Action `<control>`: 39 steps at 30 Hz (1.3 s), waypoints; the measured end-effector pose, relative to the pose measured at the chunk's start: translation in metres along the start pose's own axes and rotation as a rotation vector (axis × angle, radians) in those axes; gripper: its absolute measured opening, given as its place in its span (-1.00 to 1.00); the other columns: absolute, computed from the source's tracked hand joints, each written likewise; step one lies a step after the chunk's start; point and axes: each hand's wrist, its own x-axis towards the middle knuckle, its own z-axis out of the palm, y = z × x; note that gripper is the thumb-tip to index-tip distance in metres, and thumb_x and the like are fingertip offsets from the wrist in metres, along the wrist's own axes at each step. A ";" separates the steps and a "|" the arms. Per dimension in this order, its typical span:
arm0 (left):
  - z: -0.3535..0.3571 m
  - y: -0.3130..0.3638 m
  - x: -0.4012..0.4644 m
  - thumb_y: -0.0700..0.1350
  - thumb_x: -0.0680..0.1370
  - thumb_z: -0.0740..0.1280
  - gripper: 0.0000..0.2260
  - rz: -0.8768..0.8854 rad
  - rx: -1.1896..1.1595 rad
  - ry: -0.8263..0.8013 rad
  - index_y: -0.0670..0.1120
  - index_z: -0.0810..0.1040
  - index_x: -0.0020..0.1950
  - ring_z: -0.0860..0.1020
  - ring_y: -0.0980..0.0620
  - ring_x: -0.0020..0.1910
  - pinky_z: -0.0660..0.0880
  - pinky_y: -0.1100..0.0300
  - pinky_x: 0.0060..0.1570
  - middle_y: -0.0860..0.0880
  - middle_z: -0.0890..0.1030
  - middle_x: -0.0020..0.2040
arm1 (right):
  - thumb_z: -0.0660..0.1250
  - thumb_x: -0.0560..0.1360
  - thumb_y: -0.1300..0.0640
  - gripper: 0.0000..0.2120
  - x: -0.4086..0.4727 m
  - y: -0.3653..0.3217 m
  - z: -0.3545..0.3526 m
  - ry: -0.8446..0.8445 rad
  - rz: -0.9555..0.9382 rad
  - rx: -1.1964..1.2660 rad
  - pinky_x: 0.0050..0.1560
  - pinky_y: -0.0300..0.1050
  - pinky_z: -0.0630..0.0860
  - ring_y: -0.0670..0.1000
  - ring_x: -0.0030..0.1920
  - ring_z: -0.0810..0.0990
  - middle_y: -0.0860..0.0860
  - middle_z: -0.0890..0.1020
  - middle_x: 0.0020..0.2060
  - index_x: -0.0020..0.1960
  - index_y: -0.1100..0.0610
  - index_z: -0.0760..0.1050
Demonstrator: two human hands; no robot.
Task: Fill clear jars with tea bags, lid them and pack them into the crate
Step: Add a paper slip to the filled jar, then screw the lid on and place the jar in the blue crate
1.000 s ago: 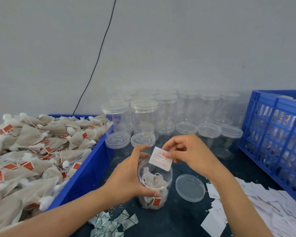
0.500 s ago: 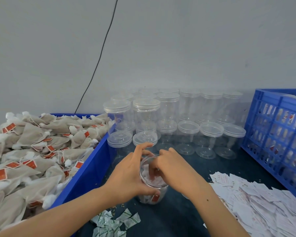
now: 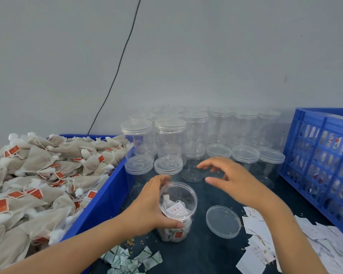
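Observation:
My left hand (image 3: pixel 151 206) grips an open clear jar (image 3: pixel 177 211) that stands on the dark table. The jar holds tea bags, and a white paper slip with red print (image 3: pixel 177 210) lies on top of them. My right hand (image 3: pixel 232 180) hovers above and to the right of the jar, fingers loosely spread, holding nothing. The jar's clear lid (image 3: pixel 223 221) lies flat on the table just right of the jar. A blue bin (image 3: pixel 101 198) on the left is heaped with tea bags (image 3: pixel 42 175). The blue crate (image 3: pixel 323 161) stands at the right.
Several empty lidded clear jars (image 3: pixel 194 139) are stacked in rows against the back wall. White paper slips (image 3: pixel 265 242) are strewn at the front right. Small green-and-white sachets (image 3: pixel 131 260) lie at the front edge. A black cable (image 3: pixel 117 70) runs down the wall.
My right hand put the white slip into the jar, then drew out and lifted away to the right, now empty. My left hand has kept its hold on the jar.

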 end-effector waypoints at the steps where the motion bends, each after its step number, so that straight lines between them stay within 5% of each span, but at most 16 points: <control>1: 0.000 0.000 0.000 0.09 0.22 0.63 -0.12 -0.012 -0.001 -0.012 0.12 0.20 0.38 0.34 0.22 0.33 0.33 0.19 0.39 0.18 0.35 0.30 | 0.36 0.52 0.05 -0.69 0.000 0.012 -0.001 0.023 0.079 -0.058 0.07 -0.39 0.34 -0.21 0.20 0.43 -0.28 0.47 0.13 0.19 -0.23 0.42; 5: -0.001 -0.001 0.000 0.13 0.16 0.64 -0.19 -0.026 0.010 -0.057 0.18 0.26 0.27 0.35 0.21 0.26 0.36 0.14 0.33 0.16 0.39 0.23 | 0.48 0.37 -0.13 -0.15 -0.003 0.051 0.013 -0.280 0.517 -0.293 0.41 0.13 0.26 0.16 0.48 0.15 0.09 0.23 0.45 0.49 -0.01 0.10; 8: -0.001 -0.004 0.000 0.12 0.13 0.64 -0.12 -0.064 -0.067 -0.136 0.27 0.18 0.28 0.30 0.20 0.36 0.27 0.09 0.42 0.15 0.37 0.31 | 0.53 0.29 -0.17 0.07 -0.006 0.060 0.031 -0.550 0.605 -0.395 0.41 0.16 0.22 0.18 0.50 0.07 0.09 0.09 0.50 0.53 -0.09 -0.12; 11: -0.002 -0.004 0.001 0.01 0.20 0.64 -0.15 -0.087 -0.133 -0.191 0.33 0.16 0.27 0.36 0.24 0.36 0.27 0.12 0.44 0.18 0.42 0.32 | 0.55 0.27 -0.14 0.10 -0.005 0.061 0.040 -0.641 0.581 -0.461 0.41 0.14 0.24 0.17 0.49 0.09 0.05 0.09 0.50 0.52 -0.14 -0.15; 17: 0.001 -0.003 0.001 -0.02 0.21 0.64 -0.18 -0.081 -0.153 -0.147 0.35 0.21 0.26 0.46 0.20 0.29 0.37 0.14 0.37 0.17 0.50 0.28 | 0.50 0.35 0.04 -0.06 -0.003 0.051 0.041 -0.556 0.552 -0.437 0.38 0.16 0.29 0.17 0.43 0.20 0.03 0.19 0.44 0.49 -0.13 -0.07; 20: -0.002 0.001 0.001 -0.03 0.21 0.65 -0.20 -0.074 -0.215 -0.081 0.41 0.25 0.22 0.48 0.28 0.23 0.46 0.33 0.20 0.21 0.51 0.21 | 0.40 0.38 0.17 -0.09 -0.003 0.037 0.029 -0.444 0.501 -0.342 0.29 0.07 0.40 0.17 0.40 0.20 0.04 0.16 0.39 0.48 -0.17 -0.13; 28: -0.006 0.012 -0.002 0.22 0.11 0.56 -0.19 0.021 -0.169 0.118 0.43 0.22 0.25 0.36 0.22 0.32 0.39 0.15 0.36 0.26 0.32 0.30 | 0.45 0.33 -0.05 -0.06 -0.013 -0.023 0.000 -0.198 0.054 -0.204 0.12 -0.16 0.35 -0.05 0.21 0.25 -0.12 0.26 0.21 0.36 -0.41 -0.20; 33: -0.005 0.012 -0.004 0.17 0.12 0.59 -0.18 0.059 -0.155 0.147 0.42 0.24 0.27 0.38 0.28 0.28 0.38 0.30 0.27 0.28 0.33 0.27 | 0.51 0.33 -0.10 -0.07 -0.013 -0.030 0.000 -0.125 -0.025 0.032 0.21 -0.31 0.30 -0.25 0.35 0.26 -0.33 0.19 0.28 0.34 -0.50 -0.13; 39: -0.002 0.013 -0.004 0.15 0.15 0.61 -0.18 0.067 -0.162 0.170 0.40 0.26 0.29 0.44 0.24 0.26 0.44 0.09 0.31 0.21 0.39 0.27 | 0.43 0.42 -0.15 -0.32 -0.003 -0.040 0.028 -0.097 -0.078 0.266 0.16 -0.31 0.44 -0.28 0.28 0.35 -0.30 0.26 0.26 0.34 -0.41 0.07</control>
